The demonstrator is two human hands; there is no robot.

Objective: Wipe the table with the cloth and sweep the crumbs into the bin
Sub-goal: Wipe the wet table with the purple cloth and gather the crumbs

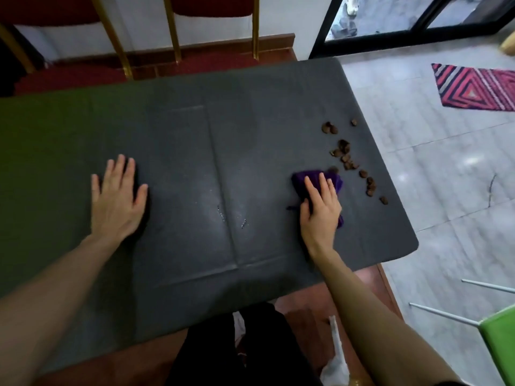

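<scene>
A dark grey table [195, 162] fills the middle of the view. My right hand [320, 210] presses flat on a crumpled purple cloth [315, 178] near the table's right side. Several brown crumbs [348, 160] lie in a loose line just right of the cloth, running toward the right edge; the nearest one touches the cloth's far corner. My left hand [118, 199] rests flat on the table at the left, fingers spread, holding nothing. No bin is clearly visible; a whitish plastic bag [337, 358] hangs below the table's near edge by my right forearm.
Two red chairs with gold legs [172, 29] stand beyond the far edge. Tiled floor [446, 176] lies to the right, with a red patterned mat [476, 89] and a green stool [498, 338] with white legs. My dark-trousered legs [237, 352] are under the near edge.
</scene>
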